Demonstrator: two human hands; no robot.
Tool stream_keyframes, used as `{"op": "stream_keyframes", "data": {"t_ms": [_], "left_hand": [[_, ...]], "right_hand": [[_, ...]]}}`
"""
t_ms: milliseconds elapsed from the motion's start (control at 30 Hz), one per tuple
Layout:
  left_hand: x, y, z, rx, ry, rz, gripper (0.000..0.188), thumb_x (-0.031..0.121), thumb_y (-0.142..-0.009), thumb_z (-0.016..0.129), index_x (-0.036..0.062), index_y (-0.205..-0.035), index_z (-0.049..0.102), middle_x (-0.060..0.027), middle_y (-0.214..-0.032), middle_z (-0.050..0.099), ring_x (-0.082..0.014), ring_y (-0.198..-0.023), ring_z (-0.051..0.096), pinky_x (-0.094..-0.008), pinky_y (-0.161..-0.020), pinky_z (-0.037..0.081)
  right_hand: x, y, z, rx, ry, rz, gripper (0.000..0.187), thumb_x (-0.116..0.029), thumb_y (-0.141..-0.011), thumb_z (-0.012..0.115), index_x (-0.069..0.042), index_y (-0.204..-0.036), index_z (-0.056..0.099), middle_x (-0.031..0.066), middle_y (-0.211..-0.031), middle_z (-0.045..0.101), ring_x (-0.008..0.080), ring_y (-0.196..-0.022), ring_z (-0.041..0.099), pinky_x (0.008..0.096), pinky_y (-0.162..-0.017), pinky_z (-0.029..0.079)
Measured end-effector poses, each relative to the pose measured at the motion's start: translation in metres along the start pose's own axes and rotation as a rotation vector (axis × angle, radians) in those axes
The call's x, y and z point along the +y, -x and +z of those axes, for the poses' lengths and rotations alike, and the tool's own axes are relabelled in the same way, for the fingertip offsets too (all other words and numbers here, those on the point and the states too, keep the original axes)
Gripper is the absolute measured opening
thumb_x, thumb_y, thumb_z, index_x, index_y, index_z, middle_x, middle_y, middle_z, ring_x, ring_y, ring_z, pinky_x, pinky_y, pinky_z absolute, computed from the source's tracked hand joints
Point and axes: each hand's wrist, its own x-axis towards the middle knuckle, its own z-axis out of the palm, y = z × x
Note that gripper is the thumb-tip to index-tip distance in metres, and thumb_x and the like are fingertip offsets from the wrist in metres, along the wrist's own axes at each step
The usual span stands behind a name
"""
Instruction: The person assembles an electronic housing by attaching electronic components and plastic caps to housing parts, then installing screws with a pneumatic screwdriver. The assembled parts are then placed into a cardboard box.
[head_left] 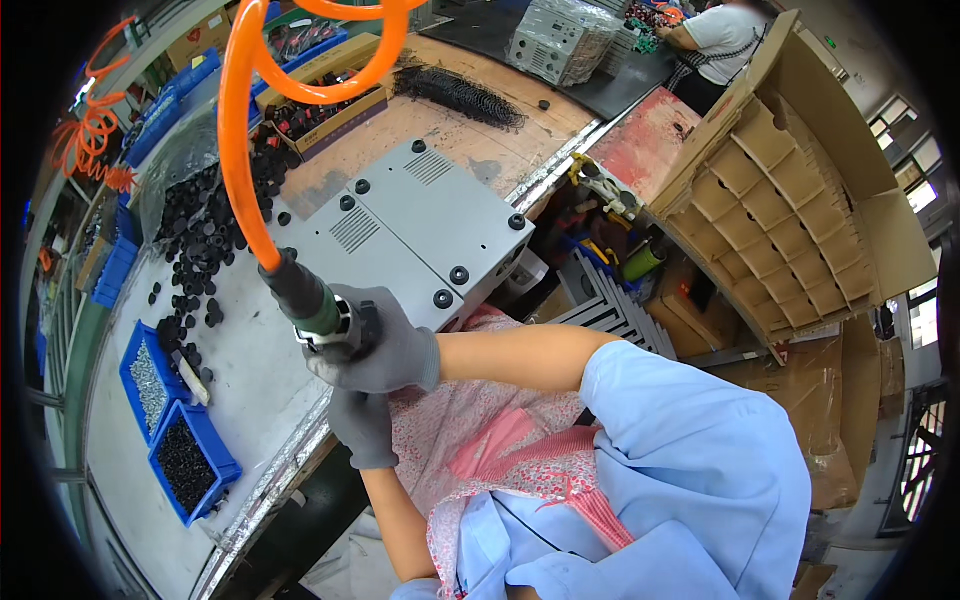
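Observation:
My right hand, in a grey glove, is wrapped round an air screwdriver whose top end connects to a thick orange hose. Just beneath it is my left hand, also gloved in grey; its fingers are hidden by the right hand and the tool. Beyond my hands, a grey metal casing lies flat on the bench. Round black rubber feet sit near its edges and along its middle seam, beside two slotted vents. The tool's tip does not show.
Left on the bench are loose black rubber feet and blue bins of silver screws and black screws. A carton of parts and black springy pieces lie behind. At right stands a divided cardboard box; a co-worker is farther off.

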Motion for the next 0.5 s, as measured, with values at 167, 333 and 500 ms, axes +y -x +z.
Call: {"op": "stream_keyframes", "data": {"t_ms": [167, 333, 500], "left_hand": [[0.001, -0.004, 0.007, -0.058, -0.220, -0.063, 0.023, 0.023, -0.073, 0.062, 0.0037, -0.086, 0.060, -0.0170, -0.079, 0.062, -0.0355, -0.075, 0.059, -0.0403, -0.061, 0.045], [0.011, -0.009, 0.000, -0.027, -0.206, 0.122, 0.026, 0.024, -0.071, 0.064, 0.0048, -0.087, 0.059, -0.0159, -0.078, 0.061, -0.0354, -0.075, 0.059, -0.0405, -0.061, 0.045], [0.030, -0.007, 0.010, -0.120, -0.142, 0.207, 0.029, 0.024, -0.071, 0.064, 0.0044, -0.091, 0.058, -0.0167, -0.082, 0.061, -0.0355, -0.076, 0.059, -0.0411, -0.063, 0.045]], "right_hand": [[-0.042, 0.010, -0.009, -0.022, -0.250, 0.079, 0.029, -0.004, -0.065, 0.066, -0.005, -0.091, 0.053, 0.0010, -0.074, 0.057, 0.0076, -0.066, 0.051, 0.0242, -0.063, 0.045], [-0.053, 0.015, -0.018, 0.005, -0.180, -0.049, 0.017, 0.002, -0.069, 0.061, -0.004, -0.085, 0.058, 0.0039, -0.082, 0.060, 0.0092, -0.075, 0.057, 0.0239, -0.068, 0.047], [-0.059, 0.023, -0.028, 0.001, -0.154, -0.030, 0.021, 0.003, -0.067, 0.063, -0.004, -0.086, 0.054, 0.0021, -0.076, 0.059, 0.0089, -0.068, 0.055, 0.0247, -0.064, 0.046]]}}
